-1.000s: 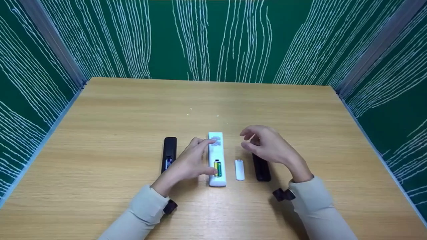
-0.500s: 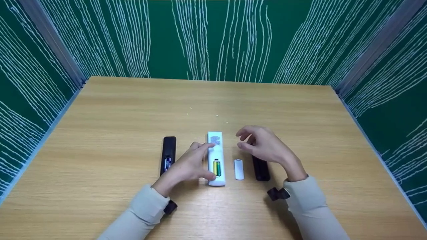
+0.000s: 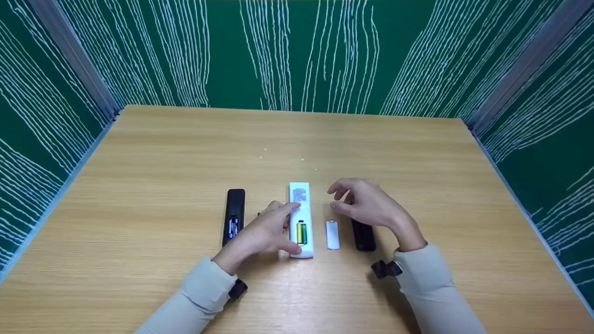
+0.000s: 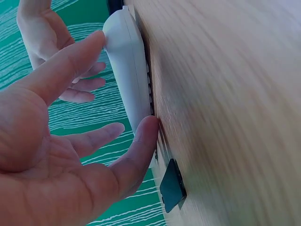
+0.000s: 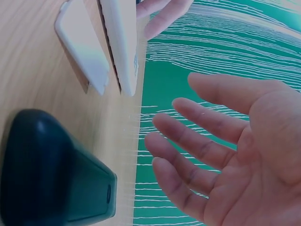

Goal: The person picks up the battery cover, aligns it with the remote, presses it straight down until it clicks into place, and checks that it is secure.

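A white remote [image 3: 304,213] lies battery side up mid-worktop [image 3: 185,153], two batteries [image 3: 301,234] in its uncovered bay. The left hand [image 3: 265,229], spread wide, touches it with thumb and fingertip without closing round it. The right hand [image 3: 371,202], loosely curved, holds nothing above a black remote [image 3: 364,237] on the right. Uneven left-hand pressure might tilt the white remote; a low right-hand sweep could knock the white cover [image 3: 332,235] lying between.
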### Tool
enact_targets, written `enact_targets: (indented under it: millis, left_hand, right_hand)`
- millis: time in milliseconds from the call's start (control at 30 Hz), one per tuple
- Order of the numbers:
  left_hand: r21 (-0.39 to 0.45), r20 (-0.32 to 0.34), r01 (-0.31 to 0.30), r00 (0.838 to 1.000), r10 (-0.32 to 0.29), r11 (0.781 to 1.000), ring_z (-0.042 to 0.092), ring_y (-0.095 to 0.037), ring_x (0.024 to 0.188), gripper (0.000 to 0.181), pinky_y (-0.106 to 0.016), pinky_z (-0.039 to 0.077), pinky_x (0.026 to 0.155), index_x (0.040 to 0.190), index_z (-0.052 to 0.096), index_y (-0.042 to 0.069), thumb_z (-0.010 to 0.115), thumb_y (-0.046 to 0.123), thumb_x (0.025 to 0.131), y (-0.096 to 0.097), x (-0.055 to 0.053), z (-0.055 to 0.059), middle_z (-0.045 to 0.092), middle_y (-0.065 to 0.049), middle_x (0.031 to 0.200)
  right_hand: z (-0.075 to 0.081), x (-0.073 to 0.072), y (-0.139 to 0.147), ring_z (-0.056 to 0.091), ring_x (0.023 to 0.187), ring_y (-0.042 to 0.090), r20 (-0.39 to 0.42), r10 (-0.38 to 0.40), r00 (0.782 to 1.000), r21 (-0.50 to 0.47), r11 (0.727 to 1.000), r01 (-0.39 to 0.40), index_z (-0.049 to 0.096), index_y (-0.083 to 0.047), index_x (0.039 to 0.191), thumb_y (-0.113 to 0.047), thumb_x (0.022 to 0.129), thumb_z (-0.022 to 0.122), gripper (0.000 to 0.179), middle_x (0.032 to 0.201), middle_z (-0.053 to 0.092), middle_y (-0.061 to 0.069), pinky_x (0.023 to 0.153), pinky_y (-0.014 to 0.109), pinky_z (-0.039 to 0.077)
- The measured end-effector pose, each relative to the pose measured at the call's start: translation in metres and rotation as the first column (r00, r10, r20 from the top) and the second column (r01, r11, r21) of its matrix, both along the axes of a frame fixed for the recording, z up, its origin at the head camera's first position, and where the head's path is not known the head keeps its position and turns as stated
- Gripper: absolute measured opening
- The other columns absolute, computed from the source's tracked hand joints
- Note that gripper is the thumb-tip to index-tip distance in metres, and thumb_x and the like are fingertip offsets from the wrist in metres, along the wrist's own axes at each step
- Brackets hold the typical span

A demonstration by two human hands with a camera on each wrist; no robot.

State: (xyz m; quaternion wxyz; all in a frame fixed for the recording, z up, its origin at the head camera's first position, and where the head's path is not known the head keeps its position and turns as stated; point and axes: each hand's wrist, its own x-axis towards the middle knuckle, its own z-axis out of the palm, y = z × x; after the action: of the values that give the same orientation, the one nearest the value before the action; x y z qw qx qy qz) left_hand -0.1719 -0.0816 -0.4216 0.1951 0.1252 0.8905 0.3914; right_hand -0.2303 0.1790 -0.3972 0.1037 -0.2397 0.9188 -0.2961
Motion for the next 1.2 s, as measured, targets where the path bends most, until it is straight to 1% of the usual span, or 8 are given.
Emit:
enact_targets:
  millis: [133,267,533,633,800,900,1200]
  left_hand:
    - [-0.005,-0.001,0.000,1.000,0.000,1.000,0.054,-0.024,0.109,0.107,-0.037,0.051,0.096,0.166,0.036,0.010,0.096,0.014,0.077,0.000,0.000,-0.001,0.049,-0.012,0.135]
    - [-0.001,0.005,-0.005,1.000,0.005,1.000,0.054,-0.024,0.110,0.108,-0.036,0.051,0.097,0.166,0.036,0.009,0.096,0.013,0.076,0.001,0.000,-0.002,0.049,-0.011,0.135]
    - [0.006,0.009,-0.006,1.000,0.006,1.000,0.055,-0.024,0.111,0.109,-0.037,0.052,0.098,0.166,0.036,0.009,0.096,0.012,0.075,0.000,0.001,-0.002,0.049,-0.011,0.135]
    - [0.012,0.007,-0.010,1.000,0.010,1.000,0.056,-0.024,0.111,0.109,-0.038,0.052,0.099,0.166,0.036,0.009,0.096,0.011,0.075,0.000,0.001,-0.002,0.050,-0.011,0.135]
    - [0.016,-0.001,-0.002,1.000,0.002,1.000,0.055,-0.024,0.111,0.108,-0.039,0.051,0.100,0.165,0.037,0.006,0.096,0.011,0.075,0.000,0.001,-0.003,0.049,-0.013,0.136]
    - [0.008,-0.008,0.003,1.000,-0.003,1.000,0.055,-0.024,0.111,0.106,-0.039,0.051,0.100,0.164,0.038,0.004,0.096,0.012,0.075,0.000,0.001,-0.003,0.049,-0.014,0.137]
    - [0.014,0.009,-0.002,1.000,0.002,1.000,0.056,-0.024,0.112,0.107,-0.039,0.052,0.102,0.164,0.039,0.005,0.097,0.010,0.074,0.001,0.000,-0.003,0.048,-0.014,0.140]
  right_hand:
    - [-0.002,-0.001,0.000,0.066,0.090,0.024,0.001,0.016,1.000,0.005,1.000,-0.016,0.073,-0.007,0.125,-0.019,0.100,0.073,0.029,0.109,0.074,0.007,0.078,0.037,0.058]
    - [-0.003,-0.001,0.000,0.066,0.089,0.024,0.001,0.020,1.000,0.005,1.000,-0.020,0.074,-0.007,0.125,-0.019,0.100,0.072,0.028,0.109,0.074,0.006,0.077,0.036,0.057]
    - [-0.005,-0.001,0.000,0.065,0.096,0.023,0.000,0.007,1.000,0.016,1.000,-0.007,0.077,-0.008,0.124,-0.018,0.105,0.065,0.025,0.114,0.075,0.006,0.085,0.040,0.058]
    - [-0.005,-0.001,-0.001,0.065,0.097,0.023,0.016,0.007,1.000,0.020,1.000,-0.008,0.078,-0.009,0.123,-0.019,0.106,0.064,0.025,0.115,0.075,0.005,0.087,0.041,0.059]
    - [-0.007,-0.001,-0.002,0.066,0.093,0.020,0.033,0.020,0.999,0.036,0.999,-0.021,0.078,-0.009,0.123,-0.021,0.105,0.065,0.025,0.110,0.075,0.005,0.081,0.038,0.058]
    - [-0.009,-0.001,-0.002,0.067,0.090,0.019,0.029,0.037,0.999,0.042,0.998,-0.039,0.078,-0.008,0.122,-0.020,0.105,0.065,0.024,0.107,0.075,0.006,0.078,0.036,0.057]
    - [-0.011,-0.001,-0.003,0.064,0.085,0.017,0.064,0.052,0.997,0.062,0.996,-0.056,0.079,-0.010,0.119,-0.021,0.105,0.066,0.022,0.106,0.075,0.005,0.072,0.032,0.055]
